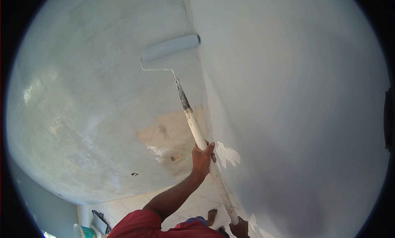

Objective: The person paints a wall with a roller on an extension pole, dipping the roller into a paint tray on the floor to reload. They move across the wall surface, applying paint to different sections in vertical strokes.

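Note:
A paint roller with a pale sleeve and bent wire frame lies against the grey wall, its right end at the corner. Its frame is fixed to a long whitish pole, dark and stained near the top. My left hand is wrapped round the pole about midway. Lower down, my right hand closes round the pole's bottom end. The pole slants from lower right to upper left.
A bare tan patch with a small hole marks the lower wall. White smears streak the right-hand wall. On the tiled floor, a bucket with a green label stands at lower left beside a dark-edged flat object.

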